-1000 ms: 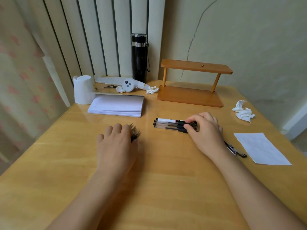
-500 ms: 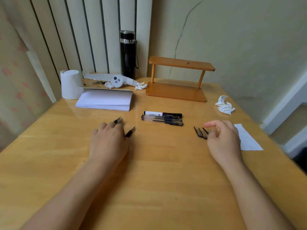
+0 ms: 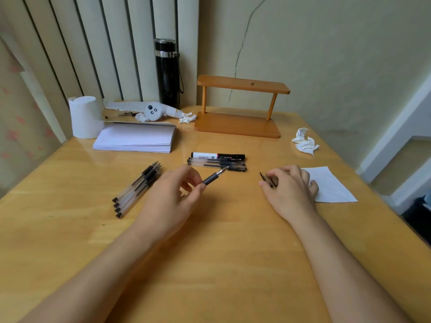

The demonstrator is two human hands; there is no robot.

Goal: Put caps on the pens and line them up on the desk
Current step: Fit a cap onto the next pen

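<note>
My left hand (image 3: pixel 173 198) holds an uncapped black pen (image 3: pixel 214 176) above the desk (image 3: pixel 221 264), its tip pointing up and to the right. Several more uncapped clear pens (image 3: pixel 137 188) lie in a slanted bunch to the left of that hand. Beyond my hands, three capped pens (image 3: pixel 218 161) lie side by side in a row. My right hand (image 3: pixel 290 190) rests on a small pile of black pen caps (image 3: pixel 268 179), fingers curled over them; whether a cap is gripped is hidden.
A white sheet of paper (image 3: pixel 331 185) lies to the right of my right hand, a crumpled tissue (image 3: pixel 304 142) beyond it. At the back stand a wooden shelf (image 3: pixel 238 108), a black flask (image 3: pixel 168 73), a paper stack (image 3: pixel 136 138) and a paper roll (image 3: pixel 84 116).
My left hand lifted one pen off the bunch and raised it toward the middle, uncovering the other pens. My right hand went from the capped row to the caps.
</note>
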